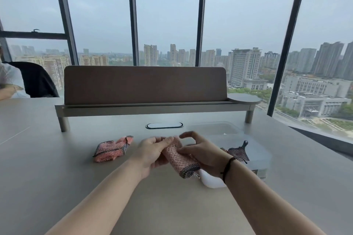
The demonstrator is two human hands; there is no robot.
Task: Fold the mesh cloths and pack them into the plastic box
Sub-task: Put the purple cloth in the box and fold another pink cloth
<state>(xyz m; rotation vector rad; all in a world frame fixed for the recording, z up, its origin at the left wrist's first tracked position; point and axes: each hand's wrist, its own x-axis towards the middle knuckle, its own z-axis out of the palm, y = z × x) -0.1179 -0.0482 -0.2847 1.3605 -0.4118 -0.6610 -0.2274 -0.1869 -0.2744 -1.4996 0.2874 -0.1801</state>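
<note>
A crumpled pink mesh cloth with a dark checked border [112,148] lies on the grey counter [57,168]. Beside it, the left hand [150,155] and right hand [207,156] both grip a folded pink mesh cloth [178,157] above the counter. Further right, the clear plastic box [257,155] holds another dark-edged mesh cloth [238,151].

The pink mesh cloth [179,158] in the middle is coarse, open-weave fabric with a dark woven edge; a second cloth [112,149] to the left looks alike. The plastic box [256,156] on the right is frosted, translucent and smooth. The grey worktop [57,168] is matt and smooth.
</note>
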